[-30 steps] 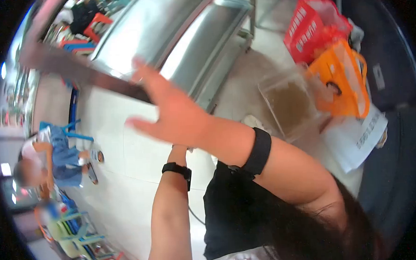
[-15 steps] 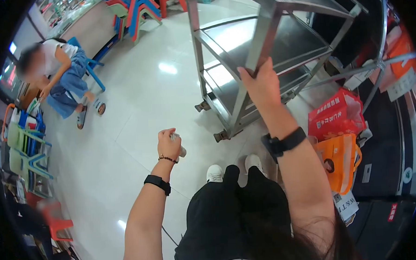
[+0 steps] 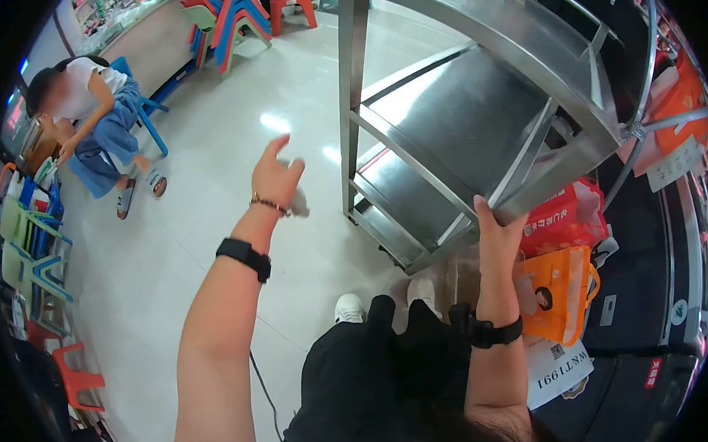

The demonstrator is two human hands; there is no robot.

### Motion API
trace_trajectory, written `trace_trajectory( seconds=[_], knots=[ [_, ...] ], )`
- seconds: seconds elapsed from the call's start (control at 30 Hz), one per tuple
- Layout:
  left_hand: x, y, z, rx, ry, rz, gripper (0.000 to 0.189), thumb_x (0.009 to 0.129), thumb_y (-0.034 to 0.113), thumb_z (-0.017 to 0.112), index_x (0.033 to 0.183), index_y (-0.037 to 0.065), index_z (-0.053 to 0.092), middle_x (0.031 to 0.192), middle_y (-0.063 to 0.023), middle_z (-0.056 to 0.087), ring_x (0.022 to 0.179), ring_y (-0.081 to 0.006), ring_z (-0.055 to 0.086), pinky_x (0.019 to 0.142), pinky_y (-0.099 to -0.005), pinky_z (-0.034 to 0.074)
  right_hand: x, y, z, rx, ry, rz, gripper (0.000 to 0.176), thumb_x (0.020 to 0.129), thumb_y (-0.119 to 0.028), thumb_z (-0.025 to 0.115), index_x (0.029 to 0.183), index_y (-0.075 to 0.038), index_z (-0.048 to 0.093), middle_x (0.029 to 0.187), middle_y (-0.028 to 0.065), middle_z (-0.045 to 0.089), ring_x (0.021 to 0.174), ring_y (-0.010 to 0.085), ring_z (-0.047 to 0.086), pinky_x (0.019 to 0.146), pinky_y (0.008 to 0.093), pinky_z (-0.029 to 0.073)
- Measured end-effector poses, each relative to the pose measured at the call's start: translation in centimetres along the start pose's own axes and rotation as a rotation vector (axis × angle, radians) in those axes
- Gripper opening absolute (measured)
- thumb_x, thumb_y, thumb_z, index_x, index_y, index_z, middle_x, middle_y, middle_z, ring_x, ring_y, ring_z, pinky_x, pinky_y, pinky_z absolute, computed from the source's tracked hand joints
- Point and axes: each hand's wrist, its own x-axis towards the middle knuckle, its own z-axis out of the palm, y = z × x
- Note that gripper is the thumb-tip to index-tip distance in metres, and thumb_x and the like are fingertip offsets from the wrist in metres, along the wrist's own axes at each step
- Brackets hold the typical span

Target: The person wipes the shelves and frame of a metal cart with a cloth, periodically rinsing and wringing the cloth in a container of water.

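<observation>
One hand holds the steel rack (image 3: 476,113): right hand (image 3: 498,224) clamped on its near corner post, rack just ahead of the shoes (image 3: 348,306). Left hand (image 3: 277,175) raised, fingers loose, grasp unclear. Likely best: steady rack, avoid orange bag (image 3: 566,295)

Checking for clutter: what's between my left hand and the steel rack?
In the head view, only bare white floor tile shows between the left hand and the steel rack, at its front leg.
</observation>
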Motion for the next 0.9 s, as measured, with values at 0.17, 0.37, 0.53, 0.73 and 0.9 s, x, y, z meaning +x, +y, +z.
trace_trajectory(
  seconds=[0.17, 0.37, 0.53, 0.73, 0.9],
  knots=[
    [5.8, 3.4, 3.5, -0.246, 0.032, 0.262, 0.054, 0.062, 0.029, 0.062, 0.106, 0.004, 0.043, 0.105, -0.0135, 0.047, 0.097, -0.0226, 0.046, 0.081, -0.0296, 0.036, 0.5, 3.1, -1.8, 0.26, -0.087, 0.219, 0.022, 0.068, -0.007, 0.052, 0.085, 0.006, 0.048, 0.081, 0.0078, 0.052, 0.071, 0.0126, 0.048, 0.065, 0.0235, 0.037],
    [6.9, 7.7, 5.3, -0.416, -0.423, 0.159, 0.034, 0.062, 0.024, 0.063, 0.085, 0.001, 0.053, 0.078, -0.0086, 0.057, 0.073, -0.0165, 0.052, 0.067, -0.0262, 0.04, 1.6, 5.5, -3.1, 0.248, -0.066, 0.22, 0.016, 0.067, -0.005, 0.052, 0.078, 0.006, 0.05, 0.071, 0.0067, 0.052, 0.062, 0.0125, 0.048, 0.06, 0.0237, 0.038],
    [4.5, 9.3, 4.0, -0.19, -0.335, 0.18, 0.024, 0.064, 0.018, 0.059, 0.081, 0.002, 0.054, 0.075, -0.0076, 0.057, 0.069, -0.0165, 0.053, 0.065, -0.0263, 0.041, 2.1, 5.4, -4.4, 0.281, -0.09, 0.294, 0.02, 0.067, -0.005, 0.053, 0.083, 0.005, 0.047, 0.071, 0.0073, 0.051, 0.062, 0.0129, 0.048, 0.057, 0.0241, 0.039],
    [1.7, 8.9, 3.6, -0.202, -0.266, 0.229, 0.024, 0.064, 0.019, 0.058, 0.081, 0.003, 0.054, 0.071, -0.0077, 0.057, 0.066, -0.0173, 0.053, 0.062, -0.0259, 0.041, 3.2, 7.4, -5.2, 0.286, -0.068, 0.248, 0.03, 0.066, -0.007, 0.054, 0.092, 0.005, 0.043, 0.071, 0.0062, 0.047, 0.06, 0.0124, 0.046, 0.051, 0.0245, 0.039],
    [0.4, 8.3, 3.1, -0.171, -0.207, 0.202, 0.023, 0.064, 0.019, 0.058, 0.08, 0.003, 0.054, 0.069, -0.009, 0.057, 0.064, -0.0192, 0.054, 0.06, -0.0261, 0.041, 3.5, 7.1, -4.8, 0.415, -0.135, 0.283, 0.03, 0.067, -0.005, 0.051, 0.095, -0.001, 0.041, 0.072, 0.005, 0.044, 0.058, 0.0124, 0.044, 0.045, 0.0245, 0.039]
  ],
)
